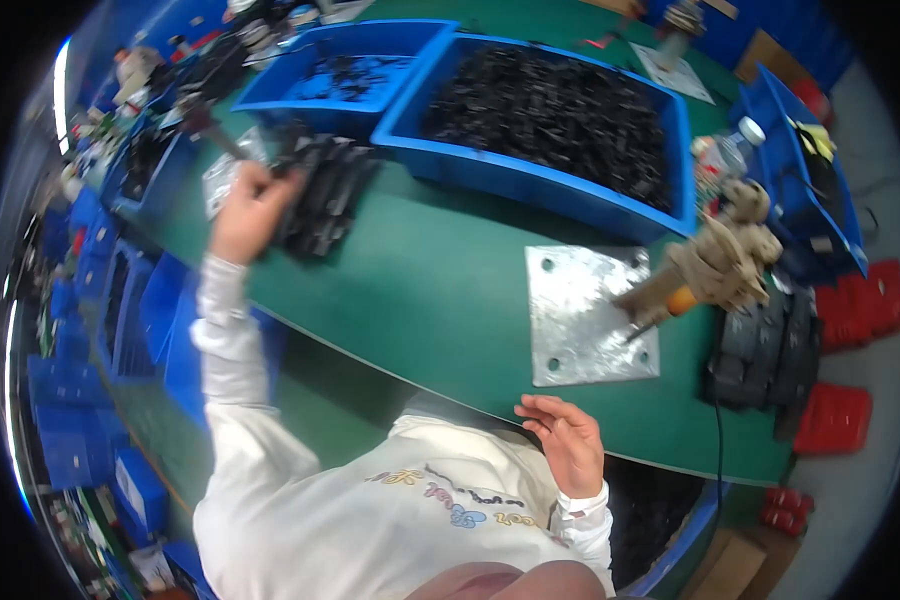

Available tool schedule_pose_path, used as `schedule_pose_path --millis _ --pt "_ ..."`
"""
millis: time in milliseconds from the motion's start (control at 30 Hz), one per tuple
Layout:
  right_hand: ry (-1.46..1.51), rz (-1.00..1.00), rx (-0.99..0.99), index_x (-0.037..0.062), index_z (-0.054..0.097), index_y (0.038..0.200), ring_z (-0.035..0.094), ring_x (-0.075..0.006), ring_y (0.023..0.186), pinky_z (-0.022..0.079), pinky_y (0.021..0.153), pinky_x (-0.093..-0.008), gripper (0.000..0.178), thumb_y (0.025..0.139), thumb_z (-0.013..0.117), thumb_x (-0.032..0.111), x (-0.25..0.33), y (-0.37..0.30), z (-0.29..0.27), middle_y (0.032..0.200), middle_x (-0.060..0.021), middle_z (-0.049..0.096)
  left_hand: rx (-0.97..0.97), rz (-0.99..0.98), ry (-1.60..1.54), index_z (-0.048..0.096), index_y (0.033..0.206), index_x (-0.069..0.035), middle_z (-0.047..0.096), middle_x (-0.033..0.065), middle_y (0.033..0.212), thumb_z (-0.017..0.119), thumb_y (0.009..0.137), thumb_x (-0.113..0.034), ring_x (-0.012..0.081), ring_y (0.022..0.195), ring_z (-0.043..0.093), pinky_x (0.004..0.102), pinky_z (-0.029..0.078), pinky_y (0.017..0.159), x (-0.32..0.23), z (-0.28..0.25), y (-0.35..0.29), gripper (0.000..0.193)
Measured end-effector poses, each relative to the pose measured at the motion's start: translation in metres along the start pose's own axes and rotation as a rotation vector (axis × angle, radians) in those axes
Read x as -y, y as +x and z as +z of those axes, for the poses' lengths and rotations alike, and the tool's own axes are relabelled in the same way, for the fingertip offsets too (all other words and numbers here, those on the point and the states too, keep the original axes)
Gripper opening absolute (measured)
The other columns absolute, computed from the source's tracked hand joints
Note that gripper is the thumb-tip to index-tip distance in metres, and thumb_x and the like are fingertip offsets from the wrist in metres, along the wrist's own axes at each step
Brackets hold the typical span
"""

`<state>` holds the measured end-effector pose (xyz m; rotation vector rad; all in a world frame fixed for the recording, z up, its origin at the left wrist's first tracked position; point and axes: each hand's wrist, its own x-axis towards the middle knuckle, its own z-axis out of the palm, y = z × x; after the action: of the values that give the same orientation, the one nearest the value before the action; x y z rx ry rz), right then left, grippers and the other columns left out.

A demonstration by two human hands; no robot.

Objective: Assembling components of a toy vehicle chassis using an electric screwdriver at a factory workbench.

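Note:
My left hand (245, 215) is stretched out to the far left of the table, slightly smeared by motion. Its fingers are curled at the left edge of a row of long black plastic parts (328, 190) lying side by side. What those fingers hold, if anything, I cannot make out. Close to the table's front edge, my right hand (568, 442) hovers with fingers loosely apart and nothing in it. Beyond it a silvery metal base plate (580, 340) with corner holes lies on the green table (420, 310). A post wrapped in tan material (715, 265) rises from the plate.
A large blue bin (540, 175) of small black parts stands at the back, beside a shallower blue bin (270, 103) with fewer parts. Black molded pieces (755, 350) sit at the right, near a cable (718, 440). A clear bottle (738, 148) stands behind the wrapped post.

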<state>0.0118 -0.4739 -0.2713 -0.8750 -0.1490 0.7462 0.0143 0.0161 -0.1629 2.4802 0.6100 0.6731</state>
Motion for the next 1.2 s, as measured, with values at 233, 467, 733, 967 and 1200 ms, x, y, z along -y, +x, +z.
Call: schedule_pose_path --millis 233,467,733,967,1200 --pt "-0.161 -0.117 -0.342 -0.0029 0.061 0.121 0.063 -0.0237 0.108 0.048 0.089 -0.0324 0.032 0.098 0.051 0.017 0.051 -0.046 -0.051 0.125 -0.0147 0.063 -0.009 -0.199 0.449 0.059 0.106 0.005 0.065 0.0195 0.107 0.079 0.070 -0.059 0.0300 0.098 0.063 0.0383 0.048 0.087 0.239 -0.021 0.117 0.076" --pt "-0.790 -0.432 -0.928 -0.0014 0.069 0.105 0.062 -0.0094 0.076 0.046 0.063 -0.0213 0.016 0.093 0.060 0.005 0.094 -0.074 -0.093 0.098 -0.0066 0.069 0.079 -0.204 0.212 0.052 0.119 0.006 0.060 0.0188 0.116 0.079 0.078 -0.050 0.0291 0.108 0.059 0.0360 0.046 0.093 0.228 0.031 0.106 0.074" --pt "-1.437 -1.165 -1.415 0.0054 0.068 0.104 0.060 -0.0289 0.102 0.048 0.087 -0.0361 0.024 0.080 0.064 0.000 0.204 -0.053 -0.211 0.109 -0.0118 0.062 -0.030 -0.011 0.154 0.051 0.127 0.002 0.055 0.0208 0.130 0.072 0.087 -0.041 0.0329 0.122 0.052 0.0409 0.040 0.103 0.200 0.022 0.067 0.062" --pt "-1.691 -0.111 -1.401 0.0247 0.027 0.151 0.028 -0.0440 0.142 0.026 0.111 -0.0588 0.099 0.063 0.071 0.016 0.279 -0.105 -0.353 0.151 -0.0167 0.036 -0.150 0.110 0.254 0.051 0.129 0.003 0.055 0.0234 0.129 0.068 0.090 -0.034 0.0354 0.123 0.051 0.0410 0.037 0.105 0.115 0.003 0.021 0.057" --pt "-1.731 -0.591 -1.215 0.0060 0.048 0.137 0.054 -0.0348 0.121 0.041 0.106 -0.0394 0.081 0.062 0.077 0.001 0.268 -0.134 -0.378 0.129 -0.0196 0.056 -0.238 0.233 0.226 0.055 0.125 0.000 0.059 0.0197 0.124 0.071 0.087 -0.029 0.0344 0.117 0.054 0.0398 0.040 0.101 0.032 0.022 -0.005 0.050"
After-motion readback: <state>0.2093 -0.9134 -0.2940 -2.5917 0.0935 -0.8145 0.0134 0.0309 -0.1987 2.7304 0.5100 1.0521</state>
